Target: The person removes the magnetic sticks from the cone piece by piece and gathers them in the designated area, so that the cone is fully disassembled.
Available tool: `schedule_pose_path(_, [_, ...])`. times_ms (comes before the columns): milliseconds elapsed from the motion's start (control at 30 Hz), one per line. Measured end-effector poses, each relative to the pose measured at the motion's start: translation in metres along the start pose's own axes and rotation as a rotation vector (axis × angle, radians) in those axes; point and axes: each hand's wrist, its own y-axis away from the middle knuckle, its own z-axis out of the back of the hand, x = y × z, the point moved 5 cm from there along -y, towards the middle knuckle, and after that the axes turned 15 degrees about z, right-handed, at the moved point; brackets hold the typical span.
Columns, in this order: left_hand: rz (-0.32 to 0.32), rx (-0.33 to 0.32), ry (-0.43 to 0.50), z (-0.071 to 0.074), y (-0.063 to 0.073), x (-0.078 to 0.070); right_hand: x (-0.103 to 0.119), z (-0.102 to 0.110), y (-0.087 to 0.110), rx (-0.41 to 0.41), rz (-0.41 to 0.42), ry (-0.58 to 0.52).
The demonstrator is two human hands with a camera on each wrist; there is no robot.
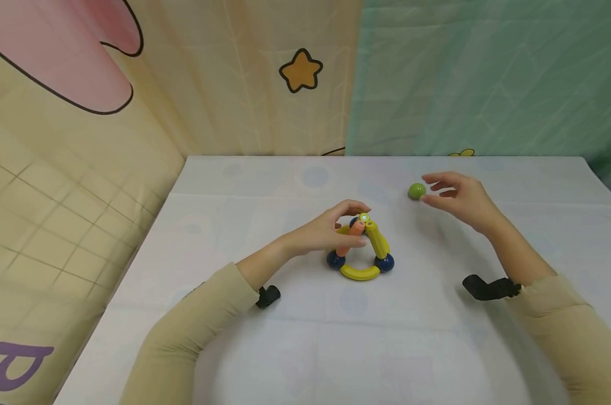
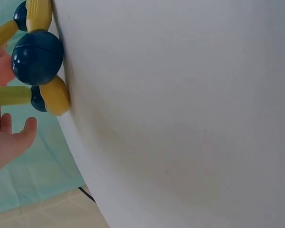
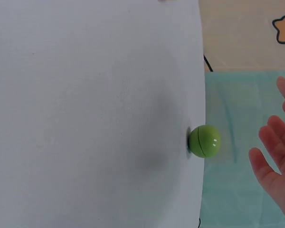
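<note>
Toy frame (image 1: 361, 253) mid-surface (image 1: 305, 337): orange rod (image 1: 349, 241) and yellow rod (image 1: 378, 239) leaning to a shared peak, dark blue balls at the feet, curved yellow piece in front. Left hand (image 1: 331, 230) pinches the peak.

Risk: looks lightly joined; a sideways pull from that pinch could topple the rods.

Green ball (image 1: 416, 191) sits loose, further back right. Right hand (image 1: 457, 194) just beside it, grip spread, not touching. A nudge from the fingertips could send it rolling away.

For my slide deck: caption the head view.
Left hand grips a rod-and-ball toy while right hand hovers open beside a green ball.
</note>
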Motion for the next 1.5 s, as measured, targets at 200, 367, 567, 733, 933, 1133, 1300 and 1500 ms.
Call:
schedule_pose_path(200, [0.029,0.012,-0.053,0.008,0.004,0.012,0.017,-0.008,0.007,0.027,0.073,-0.019])
schedule_pose_path(367, [0.053,0.017,-0.128,0.012,0.010,0.022,0.033,-0.018,0.015,0.054,0.150,-0.078])
schedule_pose_path(567, [0.089,-0.016,-0.242,0.016,0.017,0.032,0.047,-0.036,0.026,0.139,0.214,-0.158])
schedule_pose_path(733, [0.124,-0.049,-0.314,0.019,0.022,0.038,0.053,-0.052,0.032,0.211,0.226,-0.229])
schedule_pose_path(933, [0.117,-0.055,-0.323,0.017,0.024,0.039,0.056,-0.067,0.034,0.260,0.197,-0.271])
schedule_pose_path(1133, [0.061,-0.068,-0.350,0.013,0.022,0.037,0.056,-0.076,0.034,0.262,0.225,-0.297])
schedule_pose_path(1300, [0.053,-0.072,-0.363,0.012,0.020,0.036,0.058,-0.080,0.033,0.273,0.216,-0.303])
schedule_pose_path(1500, [0.051,-0.071,-0.371,0.011,0.020,0.036,0.055,-0.084,0.032,0.280,0.169,-0.307])
